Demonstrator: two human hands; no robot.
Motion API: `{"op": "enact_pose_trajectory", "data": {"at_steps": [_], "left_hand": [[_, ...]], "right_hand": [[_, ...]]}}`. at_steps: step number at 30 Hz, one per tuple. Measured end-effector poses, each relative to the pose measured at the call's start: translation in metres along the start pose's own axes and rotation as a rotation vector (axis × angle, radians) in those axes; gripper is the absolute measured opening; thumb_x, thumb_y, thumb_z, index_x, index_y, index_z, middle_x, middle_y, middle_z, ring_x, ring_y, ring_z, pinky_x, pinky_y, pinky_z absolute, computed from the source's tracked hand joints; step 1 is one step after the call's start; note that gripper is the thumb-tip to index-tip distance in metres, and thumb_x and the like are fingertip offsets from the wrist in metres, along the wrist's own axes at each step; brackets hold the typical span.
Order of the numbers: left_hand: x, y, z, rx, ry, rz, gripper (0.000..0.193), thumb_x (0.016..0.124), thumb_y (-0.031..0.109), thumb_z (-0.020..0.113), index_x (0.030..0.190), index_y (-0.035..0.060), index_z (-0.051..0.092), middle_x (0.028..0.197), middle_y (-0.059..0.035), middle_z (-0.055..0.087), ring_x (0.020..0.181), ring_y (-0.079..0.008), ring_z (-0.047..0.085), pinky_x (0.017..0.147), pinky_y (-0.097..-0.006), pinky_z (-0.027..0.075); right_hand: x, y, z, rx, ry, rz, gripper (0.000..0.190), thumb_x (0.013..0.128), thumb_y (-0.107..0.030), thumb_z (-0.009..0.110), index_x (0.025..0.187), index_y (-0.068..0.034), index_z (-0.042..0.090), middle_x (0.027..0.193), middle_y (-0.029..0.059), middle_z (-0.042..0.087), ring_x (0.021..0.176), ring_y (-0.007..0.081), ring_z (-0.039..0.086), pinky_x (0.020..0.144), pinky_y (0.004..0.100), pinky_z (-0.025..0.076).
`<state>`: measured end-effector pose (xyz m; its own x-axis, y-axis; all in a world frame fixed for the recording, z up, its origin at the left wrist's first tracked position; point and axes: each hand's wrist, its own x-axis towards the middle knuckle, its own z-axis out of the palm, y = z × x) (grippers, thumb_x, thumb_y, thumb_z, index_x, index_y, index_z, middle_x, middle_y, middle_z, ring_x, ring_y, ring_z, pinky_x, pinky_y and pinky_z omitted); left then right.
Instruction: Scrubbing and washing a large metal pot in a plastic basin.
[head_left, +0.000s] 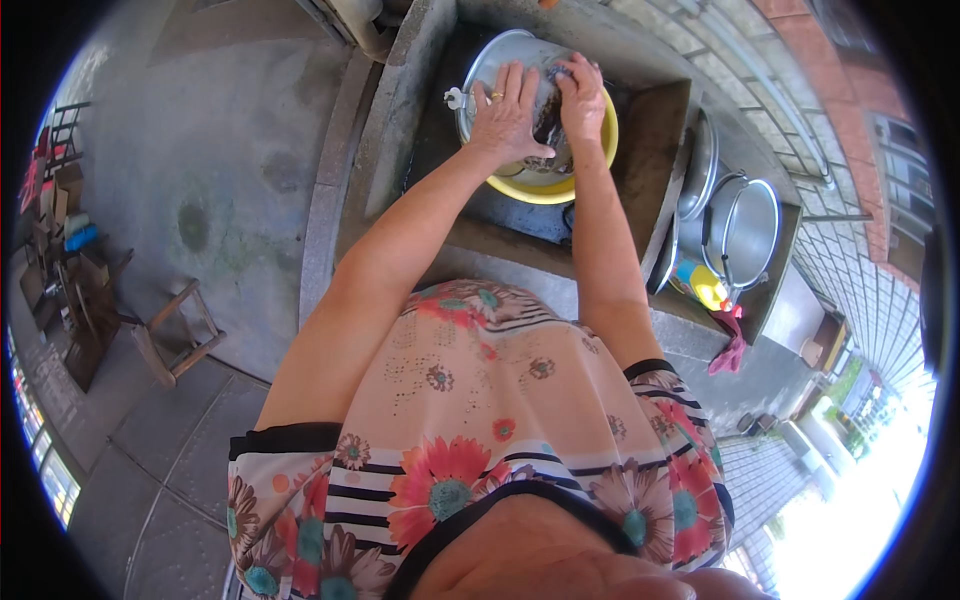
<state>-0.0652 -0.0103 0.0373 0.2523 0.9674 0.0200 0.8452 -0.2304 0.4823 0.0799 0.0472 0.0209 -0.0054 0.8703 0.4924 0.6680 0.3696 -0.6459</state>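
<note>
A silvery metal pot (491, 64) sits in a yellow plastic basin (551, 193) inside a concrete sink (637, 142). Dark, scorched-looking residue (550, 120) marks the pot's wet surface between my hands. My left hand (506, 112) lies flat on the pot, its fingers spread. In my right hand (583, 105) is a small dark scouring pad (558, 71), pressed against the pot beside the residue; the fingers partly hide it. A pale lug (454, 98) sticks out at the pot's left rim. Whether the pot faces up or down is hard to tell.
Right of the sink, a ledge holds metal lids (699, 169), a metal pail (742, 229), a yellow detergent bottle (706, 286) and a maroon cloth (727, 346). A wooden stool (180, 330) stands on the floor at left. A pipe (367, 30) runs near the sink's upper left corner.
</note>
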Motion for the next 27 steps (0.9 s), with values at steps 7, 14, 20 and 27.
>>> {"op": "enact_pose_trajectory", "data": {"at_steps": [7, 14, 20, 27], "left_hand": [[0.000, 0.009, 0.002, 0.030, -0.003, -0.018, 0.129, 0.053, 0.056, 0.084, 0.149, 0.0037, 0.016, 0.155, -0.0207, 0.015, 0.146, -0.0346, 0.011, 0.107, -0.0655, 0.017], [-0.002, -0.002, -0.001, 0.025, -0.050, -0.040, 0.131, 0.051, 0.055, 0.086, 0.149, 0.0047, 0.015, 0.155, -0.0208, 0.015, 0.146, -0.0339, 0.012, 0.108, -0.0630, 0.020], [0.007, 0.004, 0.000, 0.020, -0.085, -0.072, 0.115, 0.062, 0.045, 0.082, 0.148, 0.0081, 0.015, 0.155, -0.0190, 0.015, 0.145, -0.0335, 0.012, 0.107, -0.0647, 0.021], [0.007, 0.000, 0.015, 0.042, 0.009, -0.021, 0.094, 0.074, 0.029, 0.070, 0.148, 0.0099, 0.016, 0.154, -0.0191, 0.016, 0.145, -0.0337, 0.013, 0.108, -0.0645, 0.018]], "right_hand": [[0.045, 0.033, -0.001, -0.085, -0.157, 0.403, 0.029, 0.087, -0.029, 0.057, 0.106, -0.009, 0.067, 0.108, 0.0198, 0.066, 0.104, 0.0383, 0.060, 0.092, 0.0431, 0.046], [0.031, 0.024, -0.002, -0.207, -0.217, 0.442, 0.031, 0.089, -0.029, 0.056, 0.109, -0.006, 0.064, 0.111, 0.0215, 0.065, 0.107, 0.0381, 0.059, 0.092, 0.0435, 0.046], [-0.053, -0.016, -0.010, 0.019, -0.001, 0.037, 0.027, 0.082, -0.002, 0.063, 0.108, -0.006, 0.066, 0.134, 0.0236, 0.051, 0.125, 0.0418, 0.047, 0.108, 0.0443, 0.036], [-0.085, -0.041, -0.014, 0.013, -0.030, 0.087, 0.029, 0.074, -0.002, 0.068, 0.102, -0.011, 0.068, 0.141, 0.0213, 0.045, 0.129, 0.0427, 0.042, 0.107, 0.0466, 0.036]]}}
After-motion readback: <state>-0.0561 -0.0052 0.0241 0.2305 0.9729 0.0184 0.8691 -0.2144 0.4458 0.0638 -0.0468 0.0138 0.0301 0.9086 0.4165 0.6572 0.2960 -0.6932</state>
